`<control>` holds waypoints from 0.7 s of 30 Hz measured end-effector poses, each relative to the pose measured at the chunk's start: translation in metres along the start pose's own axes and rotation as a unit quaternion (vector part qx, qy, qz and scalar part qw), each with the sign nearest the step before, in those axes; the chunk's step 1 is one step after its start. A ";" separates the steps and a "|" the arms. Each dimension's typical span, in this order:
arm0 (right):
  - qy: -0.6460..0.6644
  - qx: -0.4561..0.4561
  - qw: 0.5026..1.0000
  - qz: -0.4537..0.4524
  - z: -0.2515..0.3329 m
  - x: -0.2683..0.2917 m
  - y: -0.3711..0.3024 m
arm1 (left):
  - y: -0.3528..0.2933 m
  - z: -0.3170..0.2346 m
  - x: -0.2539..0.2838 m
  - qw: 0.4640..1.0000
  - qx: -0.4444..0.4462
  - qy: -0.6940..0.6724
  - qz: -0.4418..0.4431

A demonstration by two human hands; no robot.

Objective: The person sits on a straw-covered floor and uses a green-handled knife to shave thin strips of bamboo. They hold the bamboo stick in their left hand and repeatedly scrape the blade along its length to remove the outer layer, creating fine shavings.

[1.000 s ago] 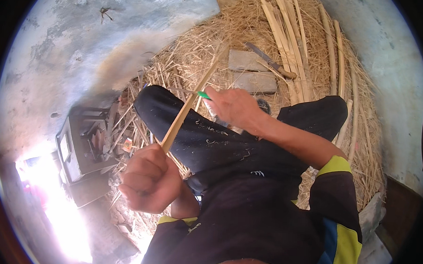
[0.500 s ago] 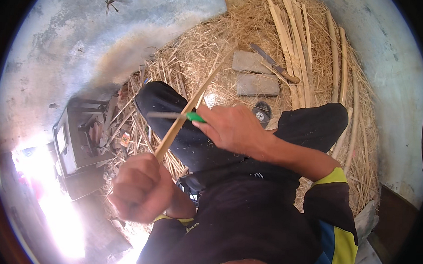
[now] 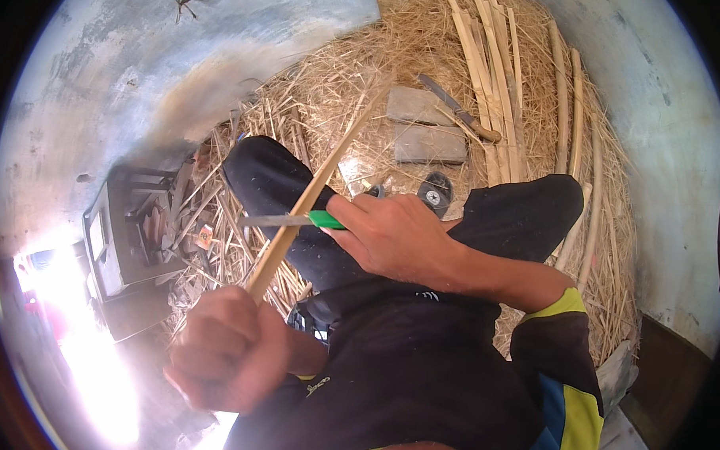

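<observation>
My left hand (image 3: 225,347), somewhat blurred, is closed in a fist around the lower end of a long pale bamboo strip (image 3: 318,181). From there the strip slants up and away past my left knee. My right hand (image 3: 391,234) grips a small knife by its green handle (image 3: 327,219). Its narrow blade (image 3: 269,221) points left and lies across the strip, a short way above my left fist. The part of the handle inside my palm is hidden.
Two grey blocks (image 3: 430,144) lie on shavings ahead of my crossed legs. Beside them is a large knife with a wooden handle (image 3: 488,134). Split strips (image 3: 503,95) and longer poles (image 3: 576,113) lie at right. A box-like frame (image 3: 109,244) stands left, near scrap pieces.
My left hand has pulled the bamboo strip down and to the left, toward my body. The knife in my right hand has dropped slightly, its blade still across the strip.
</observation>
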State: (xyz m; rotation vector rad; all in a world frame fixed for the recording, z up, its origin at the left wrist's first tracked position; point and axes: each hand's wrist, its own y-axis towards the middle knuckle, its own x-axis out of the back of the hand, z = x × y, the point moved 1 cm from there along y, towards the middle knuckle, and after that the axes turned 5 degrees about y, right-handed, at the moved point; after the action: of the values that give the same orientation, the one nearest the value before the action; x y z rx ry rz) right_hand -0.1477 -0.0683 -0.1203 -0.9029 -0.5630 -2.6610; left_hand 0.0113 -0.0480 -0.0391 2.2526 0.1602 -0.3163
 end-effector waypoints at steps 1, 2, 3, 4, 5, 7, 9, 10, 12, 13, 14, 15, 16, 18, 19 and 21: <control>0.028 0.009 0.999 -0.014 0.003 0.002 -0.004 | -0.001 -0.004 -0.002 1.000 -0.011 -0.022 0.012; 0.056 0.017 0.998 -0.027 0.006 0.005 -0.009 | -0.003 -0.009 -0.003 0.999 -0.017 -0.026 0.013; 0.087 0.026 0.995 -0.040 0.010 0.010 -0.012 | -0.002 -0.015 -0.005 0.999 -0.022 -0.026 0.013; 0.108 0.030 0.992 -0.050 0.015 0.016 -0.015 | -0.001 -0.019 -0.006 1.000 -0.025 -0.012 0.000; 0.129 0.034 0.989 -0.060 0.020 0.022 -0.018 | 0.000 -0.021 -0.005 1.000 -0.028 0.000 0.004; 0.128 0.028 0.989 -0.074 0.018 0.028 -0.023 | 0.001 -0.023 -0.001 0.999 -0.037 0.019 0.012; 0.089 0.006 0.993 -0.082 0.007 0.026 -0.027 | 0.000 -0.035 -0.002 0.996 -0.083 -0.001 -0.011; 0.093 0.000 0.992 -0.088 0.005 0.025 -0.028 | 0.000 -0.042 -0.003 0.994 -0.105 -0.012 -0.022; 0.103 -0.011 0.989 -0.102 0.003 0.024 -0.032 | 0.008 -0.058 0.002 0.993 -0.064 -0.095 0.013; 0.107 -0.017 0.989 -0.101 0.005 0.026 -0.032 | 0.013 -0.064 0.004 0.989 -0.043 -0.135 0.030; 0.110 -0.024 0.989 -0.099 0.007 0.029 -0.032 | 0.016 -0.068 0.005 0.987 -0.051 -0.147 0.039; 0.113 -0.026 0.989 -0.096 0.010 0.031 -0.030 | 0.016 -0.068 0.005 0.988 -0.038 -0.146 0.033; 0.112 -0.025 0.988 -0.102 0.013 0.032 -0.030 | 0.015 -0.067 0.003 0.989 -0.026 -0.144 0.027; 0.111 -0.023 0.987 -0.112 0.020 0.032 -0.032 | 0.012 -0.063 -0.001 0.992 -0.007 -0.128 0.014; 0.097 -0.014 0.990 -0.103 0.025 0.031 -0.033 | 0.010 -0.061 -0.003 0.994 -0.002 -0.113 0.007; 0.067 0.001 0.994 -0.087 0.033 0.031 -0.037 | 0.006 -0.060 -0.005 0.995 0.002 -0.095 0.008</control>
State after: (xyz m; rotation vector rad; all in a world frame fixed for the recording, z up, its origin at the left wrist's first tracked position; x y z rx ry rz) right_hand -0.1676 -0.0252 -0.0866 -0.6978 -0.6388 -2.8477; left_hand 0.0183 -0.0059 0.0036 2.2122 0.0422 -0.5201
